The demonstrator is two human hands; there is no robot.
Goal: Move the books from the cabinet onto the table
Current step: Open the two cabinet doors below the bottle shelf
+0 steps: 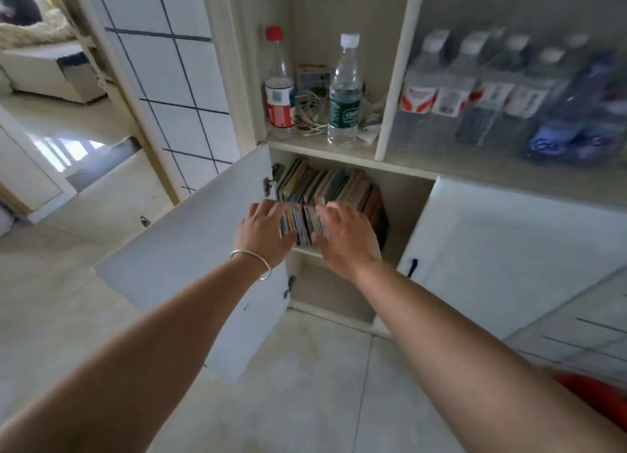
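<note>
Both doors of the cabinet point(339, 154) are swung wide. The books point(325, 188) stand packed upright on its lower shelf. The left hand point(266, 230) and right hand point(346, 235) clamp a small bunch between them at the shelf's front edge. Bottle labels above are too blurry to read.

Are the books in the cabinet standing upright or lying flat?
Upright. The books stand on edge in a row on the shelf, and the left hand and right hand clasp a batch.
</note>
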